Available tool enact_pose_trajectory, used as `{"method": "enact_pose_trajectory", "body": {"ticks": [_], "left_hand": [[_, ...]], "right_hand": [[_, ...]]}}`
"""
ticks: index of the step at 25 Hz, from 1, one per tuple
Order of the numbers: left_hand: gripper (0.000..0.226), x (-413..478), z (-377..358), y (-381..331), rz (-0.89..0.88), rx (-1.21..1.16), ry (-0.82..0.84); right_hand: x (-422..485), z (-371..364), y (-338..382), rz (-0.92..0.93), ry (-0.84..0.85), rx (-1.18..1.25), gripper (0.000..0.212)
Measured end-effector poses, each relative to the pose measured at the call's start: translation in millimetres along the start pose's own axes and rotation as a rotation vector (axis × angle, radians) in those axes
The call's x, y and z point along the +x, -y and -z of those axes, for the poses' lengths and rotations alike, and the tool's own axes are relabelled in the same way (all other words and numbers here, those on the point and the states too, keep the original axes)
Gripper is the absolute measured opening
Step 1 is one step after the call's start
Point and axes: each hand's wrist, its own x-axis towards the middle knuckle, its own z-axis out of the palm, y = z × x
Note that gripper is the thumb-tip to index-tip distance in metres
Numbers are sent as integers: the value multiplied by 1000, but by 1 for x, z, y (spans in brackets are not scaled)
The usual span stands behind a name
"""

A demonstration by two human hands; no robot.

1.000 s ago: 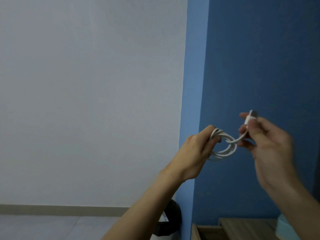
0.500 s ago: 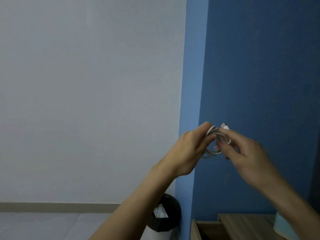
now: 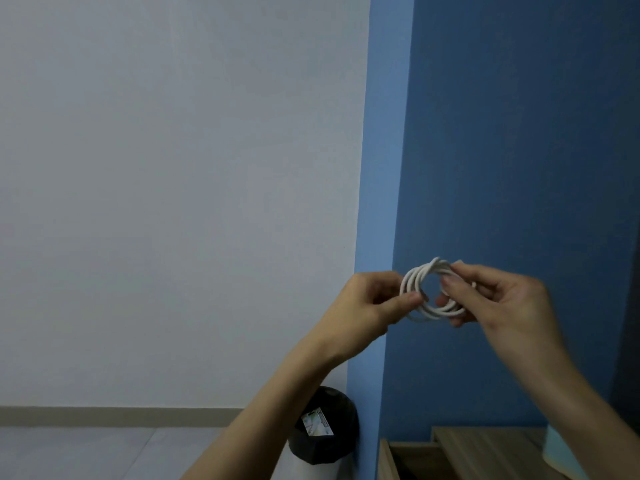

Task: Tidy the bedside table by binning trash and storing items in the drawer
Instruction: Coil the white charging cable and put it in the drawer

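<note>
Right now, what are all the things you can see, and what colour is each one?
cable: one, white, wound into a coil, held up in the air between both hands
bin: one, black bag lining, on the floor by the blue wall corner, with a small printed wrapper in it
bedside table: one, light wood, bottom right, only partly in view
pale blue thing: one, at the bottom right edge, too cut off to tell what it is
left hand: pinches the coil's left side
right hand: pinches the coil's right side
</note>
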Motion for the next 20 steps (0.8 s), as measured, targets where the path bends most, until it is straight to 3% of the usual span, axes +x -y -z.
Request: {"method": "enact_pose_trajectory", "body": {"ticks": [7,11,16,20], "left_hand": [[28,1,-5,9,-5,239,-135],[18,0,-9,13,72,282,-250],[9,-2,-16,6,76,274,-429],[8,-7,-32,5,-54,-32,-611]], "right_hand": [[5,5,2,-128,174,-15,9],[4,5,-1,-156,270,-66,22],[1,0,-7,-160,203,-52,26],[-5,-9,-8,-123,-26,71,24]]}}
